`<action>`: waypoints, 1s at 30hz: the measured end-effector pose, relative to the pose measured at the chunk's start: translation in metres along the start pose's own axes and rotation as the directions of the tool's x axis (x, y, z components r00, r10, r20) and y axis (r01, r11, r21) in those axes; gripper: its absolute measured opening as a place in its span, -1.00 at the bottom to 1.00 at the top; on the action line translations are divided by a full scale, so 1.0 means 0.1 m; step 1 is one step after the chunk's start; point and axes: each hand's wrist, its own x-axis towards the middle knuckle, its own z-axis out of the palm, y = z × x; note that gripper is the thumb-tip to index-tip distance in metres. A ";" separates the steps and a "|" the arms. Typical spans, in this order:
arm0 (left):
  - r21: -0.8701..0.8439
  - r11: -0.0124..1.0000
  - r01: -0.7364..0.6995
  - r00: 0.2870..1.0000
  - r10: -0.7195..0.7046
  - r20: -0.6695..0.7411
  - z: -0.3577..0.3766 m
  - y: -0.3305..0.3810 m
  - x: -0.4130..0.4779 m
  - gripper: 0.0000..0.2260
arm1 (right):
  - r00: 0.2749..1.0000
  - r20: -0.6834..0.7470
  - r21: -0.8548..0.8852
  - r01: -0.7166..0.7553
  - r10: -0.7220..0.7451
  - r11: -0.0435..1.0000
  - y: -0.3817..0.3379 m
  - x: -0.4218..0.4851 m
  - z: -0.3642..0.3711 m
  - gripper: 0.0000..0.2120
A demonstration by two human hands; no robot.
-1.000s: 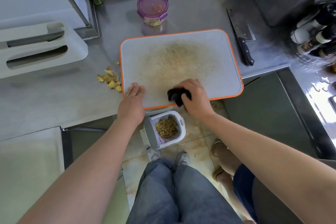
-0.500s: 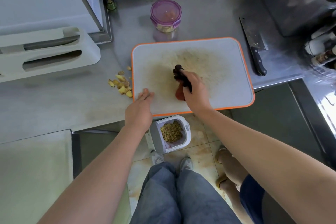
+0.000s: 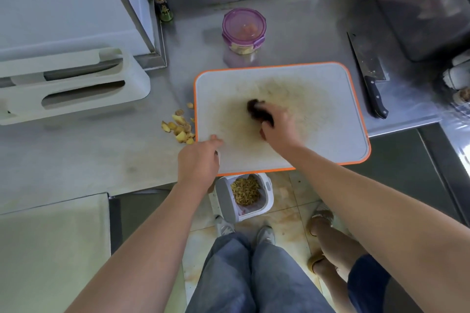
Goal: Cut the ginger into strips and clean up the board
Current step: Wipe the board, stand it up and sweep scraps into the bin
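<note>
Centrally on cutting board (image 3: 330, 140), dark cloth (image 3: 256, 110) gripped by right hand (image 3: 279, 129) fingers, left hand (image 3: 198, 160) flat on near-left corner.

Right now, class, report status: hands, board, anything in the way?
Left hand presses board corner. Right hand grips dark cloth mid-board, blurred. Board stained, no ginger on it. Ginger scraps beside its left edge; knife clear, right.

1. Bare steel counter (image 3: 89, 160) lies open to the left of the cutting board (image 3: 330, 140), beyond ginger scraps (image 3: 179, 129) at its edge.
2. A purple-lidded container (image 3: 244, 30) stands behind the board.
3. A knife (image 3: 368, 76) fills the narrow strip to the right.
4. Mid-board, the blurred right hand (image 3: 279, 127) seems to grip a dark cloth (image 3: 256, 109).
</note>
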 end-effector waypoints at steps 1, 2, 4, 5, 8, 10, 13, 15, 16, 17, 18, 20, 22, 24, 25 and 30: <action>0.000 1.000 0.004 1.000 -0.004 0.002 0.00 -0.01 0.02 -0.61 | 0.997 0.076 0.007 0.026 -0.026 1.000 -0.04 -0.06 0.04 -0.55; 0.006 1.000 0.012 1.000 -0.012 0.008 -0.01 -0.02 0.05 -0.61 | 0.985 0.165 0.028 0.044 -0.048 0.999 -0.10 -0.13 0.06 -0.60; -0.002 1.000 0.025 1.000 -0.025 0.015 -0.02 -0.04 0.08 -0.61 | 0.931 0.363 0.069 0.016 -0.040 0.997 -0.16 -0.26 0.06 -0.64; -0.013 1.000 0.029 1.000 -0.029 0.008 -0.02 -0.05 0.10 -0.62 | 0.910 0.414 0.119 -0.023 -0.029 0.993 -0.17 -0.28 0.02 -0.63; -0.050 0.998 0.041 0.999 -0.043 -0.032 -0.02 -0.05 0.16 -0.68 | 0.969 0.230 0.368 -0.174 0.092 0.913 -0.10 -0.11 -0.12 -0.52; -0.059 0.997 0.046 0.997 -0.049 -0.060 -0.02 -0.05 0.18 -0.73 | 0.984 -0.047 0.458 -0.134 0.174 0.879 -0.03 0.16 -0.24 -0.49; -0.043 0.996 0.075 0.994 -0.078 -0.080 -0.02 -0.03 0.20 -0.78 | 0.908 -0.287 0.476 -0.141 0.305 0.868 0.33 0.65 -0.34 -0.53; -0.042 0.993 0.111 0.990 -0.114 -0.082 -0.03 -0.01 0.22 -0.78 | 0.885 -0.285 0.344 -0.263 0.367 0.901 0.46 0.87 -0.32 -0.49; -0.045 0.990 0.132 0.989 -0.134 -0.069 -0.04 -0.01 0.23 -0.77 | 0.894 -0.262 0.258 -0.297 0.363 0.919 0.46 0.94 -0.28 -0.46; -0.043 0.988 0.150 0.987 -0.152 -0.052 -0.05 -0.02 0.25 -0.76 | 0.916 -0.236 0.194 -0.282 0.324 0.940 0.40 0.97 -0.22 -0.46; -0.041 0.985 0.165 0.985 -0.167 -0.037 -0.05 -0.03 0.26 -0.75 | 0.945 -0.199 0.158 -0.230 0.259 0.960 0.31 0.98 -0.15 -0.48; -0.067 0.979 0.190 0.981 -0.192 -0.026 -0.05 -0.04 0.26 -0.75 | 0.994 -0.059 0.145 -0.087 0.097 0.986 0.10 0.97 -0.03 -0.53; -0.103 0.972 0.210 0.977 -0.213 -0.020 -0.04 -0.05 0.25 -0.76 | 0.987 0.160 0.144 -0.009 -0.015 0.989 -0.05 0.90 0.06 -0.56; -0.135 0.965 0.225 0.973 -0.231 -0.023 -0.03 -0.05 0.24 -0.77 | 0.933 0.352 0.147 0.020 -0.072 0.989 -0.09 0.80 0.09 -0.58; -0.153 0.961 0.231 0.971 -0.238 -0.028 -0.03 -0.05 0.25 -0.77 | 0.896 0.437 0.156 0.013 -0.081 0.988 -0.11 0.73 0.08 -0.59; -0.220 0.948 0.231 0.967 -0.249 -0.059 -0.06 -0.01 0.27 -0.78 | 0.659 0.740 0.080 0.113 -0.135 0.990 -0.03 0.42 -0.15 -0.67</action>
